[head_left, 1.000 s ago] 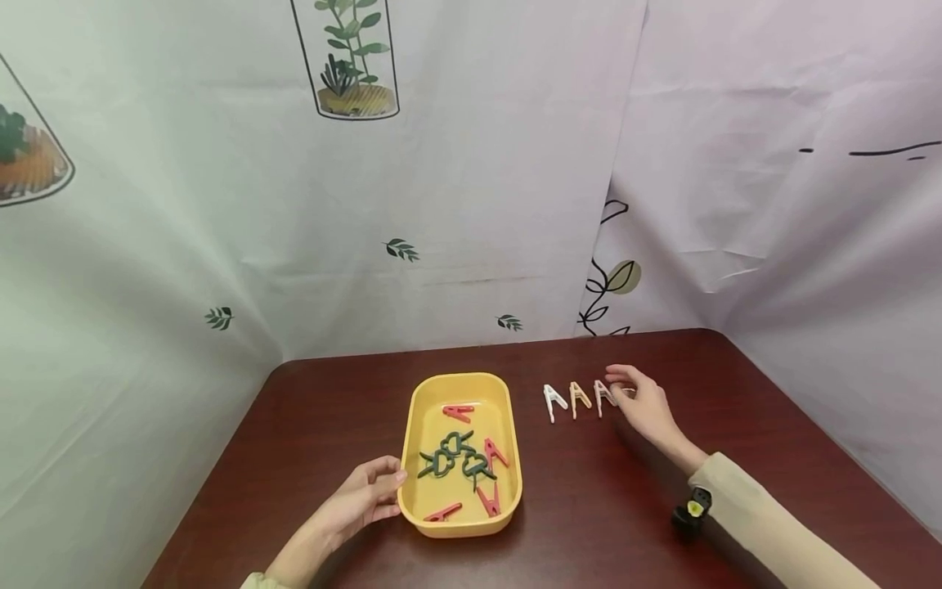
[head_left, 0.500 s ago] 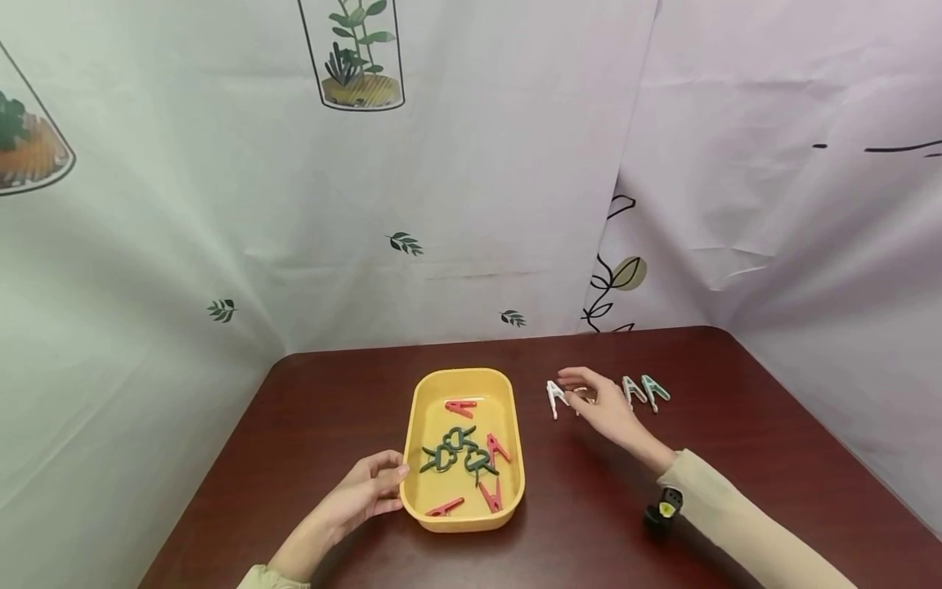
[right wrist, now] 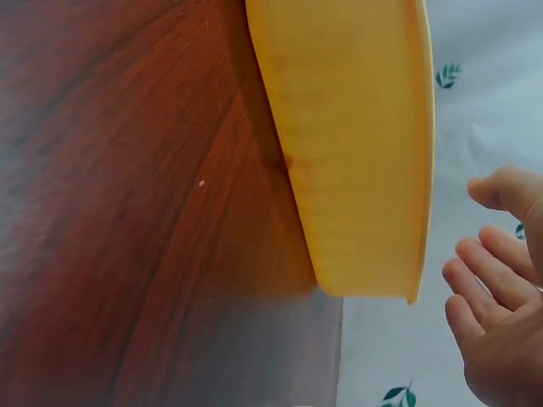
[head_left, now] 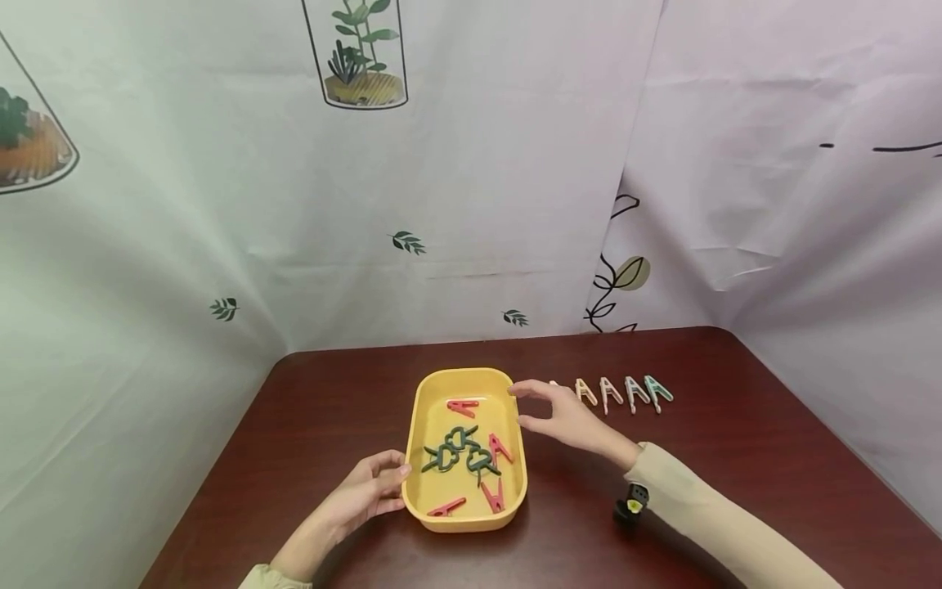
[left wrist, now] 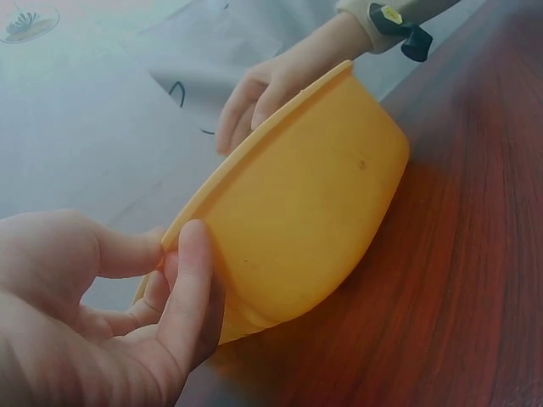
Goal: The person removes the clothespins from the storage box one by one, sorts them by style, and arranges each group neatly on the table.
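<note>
A yellow plastic tray [head_left: 471,525] stands on the table, with several red clothespins [head_left: 493,496] and 3 dark green heart-shaped clips [head_left: 480,460] lying inside. My left hand [head_left: 366,488] grips its left rim; the left wrist view shows the thumb at the rim and a finger against the outer wall [left wrist: 297,195]. Over the right rim hovers my right hand [head_left: 570,417], thumb and fingers apart, holding nothing. To its right runs a row of pale clothespins: a cream one [head_left: 585,392], a pinkish one [head_left: 609,393], a whitish one [head_left: 636,393] and a teal one [head_left: 657,392]. A white clothespin is mostly hidden behind my right hand.
The dark red-brown table [head_left: 331,401] ends at the back against a white cloth [head_left: 471,164] printed with plants. Cloth also hangs along both sides. A black wrist device [head_left: 632,502] sits on the right sleeve.
My right hand has moved left from the teal end of the clothespin row to the tray's right rim, uncovering the right-hand clothespins. The left hand stays at the tray.
</note>
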A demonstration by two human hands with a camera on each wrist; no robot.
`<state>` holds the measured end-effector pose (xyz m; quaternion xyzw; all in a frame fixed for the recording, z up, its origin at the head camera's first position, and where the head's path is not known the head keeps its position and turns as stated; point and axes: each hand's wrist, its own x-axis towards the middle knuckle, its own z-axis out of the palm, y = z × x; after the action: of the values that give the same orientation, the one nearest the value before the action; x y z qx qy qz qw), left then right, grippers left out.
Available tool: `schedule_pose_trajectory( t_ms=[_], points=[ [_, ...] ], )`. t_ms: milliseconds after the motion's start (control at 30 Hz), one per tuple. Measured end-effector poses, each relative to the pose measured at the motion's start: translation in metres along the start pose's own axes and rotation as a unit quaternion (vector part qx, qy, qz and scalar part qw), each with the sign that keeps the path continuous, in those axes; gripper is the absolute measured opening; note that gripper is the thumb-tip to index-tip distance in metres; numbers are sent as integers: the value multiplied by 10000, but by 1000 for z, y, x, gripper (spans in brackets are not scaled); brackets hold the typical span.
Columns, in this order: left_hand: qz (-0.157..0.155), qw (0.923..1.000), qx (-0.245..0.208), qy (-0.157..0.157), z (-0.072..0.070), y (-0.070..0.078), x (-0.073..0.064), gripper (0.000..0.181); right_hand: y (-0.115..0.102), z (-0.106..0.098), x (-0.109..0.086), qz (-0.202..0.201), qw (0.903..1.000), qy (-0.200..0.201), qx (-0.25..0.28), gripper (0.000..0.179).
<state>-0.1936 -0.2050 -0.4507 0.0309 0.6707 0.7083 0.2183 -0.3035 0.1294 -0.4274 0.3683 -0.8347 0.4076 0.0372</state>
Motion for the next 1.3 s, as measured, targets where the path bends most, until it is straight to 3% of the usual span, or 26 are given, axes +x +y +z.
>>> schedule_pose_trajectory(
  t_ms=[367,633,767,1000,1133,1300],
  points=[
    [16,10000,-31,-14,2,2,-2,22,-7,15,19,-197,9968,-763,124,49],
    [20,10000,-28,-5,2,4,-2,21,-12,22,35,-391,9913,-1135,-542,49],
    [11,10000,-63,1,2,3,-3,21,-14,24,45,-433,9837,-1587,-726,50],
    [23,9999,-94,-54,2,-1,-2,19,-18,30,60,-221,9622,-2533,-974,47],
    [39,9999,-104,-59,2,-1,-1,19,-21,35,68,-7,9535,-2750,-1232,46],
    [32,9999,-104,-37,1,-1,-1,18,-26,41,71,176,9497,-2753,-1481,43]
  ],
)
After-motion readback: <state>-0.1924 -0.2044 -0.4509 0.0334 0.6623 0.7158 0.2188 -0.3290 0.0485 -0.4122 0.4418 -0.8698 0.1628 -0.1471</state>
